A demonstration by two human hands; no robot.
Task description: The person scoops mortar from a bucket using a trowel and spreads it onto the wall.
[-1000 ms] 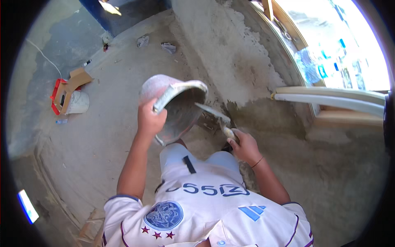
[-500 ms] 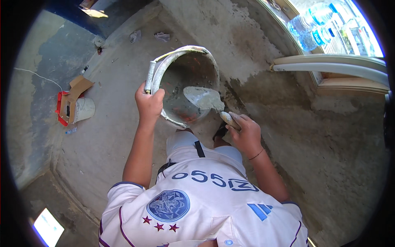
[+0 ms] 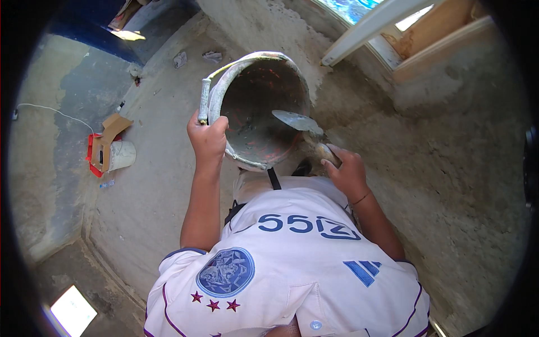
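My left hand [image 3: 208, 137] grips the left rim of a bucket [image 3: 259, 167], its thumb over the edge. The bucket is tilted with its mouth toward me, and grey mortar residue coats its inside. A wire handle with a pale grip rests along the upper left rim. In my right hand [image 3: 347, 171] is a trowel [image 3: 297, 120], held by its worn handle. Its mortar-smeared blade reaches over the right part of the bucket's mouth. Whether the blade touches the inner wall I cannot tell.
A wall with a damp, rough patch [image 3: 370, 106] runs along the right, below a window frame [image 3: 365, 31]. On the floor at left are an open cardboard box [image 3: 115, 124], a white bucket [image 3: 122, 155] and a small bottle [image 3: 106, 184]. Crumpled scraps [image 3: 212, 56] lie farther off.
The bucket is tipped more toward me and has shifted slightly right. My right hand and the trowel have moved right, and the blade shows less mortar. The view has turned.
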